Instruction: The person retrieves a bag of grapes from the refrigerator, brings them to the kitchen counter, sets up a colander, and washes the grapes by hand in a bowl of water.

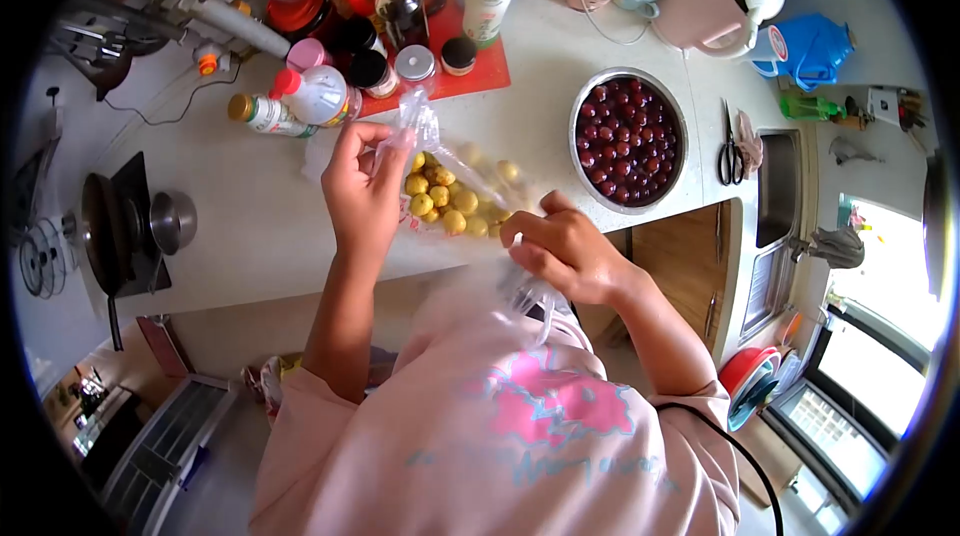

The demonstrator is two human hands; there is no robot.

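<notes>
Head view. The left hand [362, 191] has its grip pinched on the gathered plastic of a clear bag [420, 126]. The right hand [575, 254] has its grip closed on thin plastic at the opposite side; more plastic hangs below its fingers, towards the shirt. The bag lies between the two grips, on the desk [540, 116], with round yellow-brown fruit [438, 198] inside. Right of and beyond the right grip stands a metal bowl [577, 141] of dark red fruit [625, 136]. Beyond the left grip, bottles and jars stand on and beside a red board [487, 71].

Handling, as judged: the film is light, limp and slippery, and may tear if pulled hard. The fruit gives it moderate weight, rolls freely and could bruise. Best hold: the gathered plastic at the left grip, with support beneath the fruit.

Not established: the bag's opening cannot be made out, the right fingertips are partly concealed, and motion blurs the plastic below that grip. Whether this lower plastic belongs to the same bag cannot be told.
</notes>
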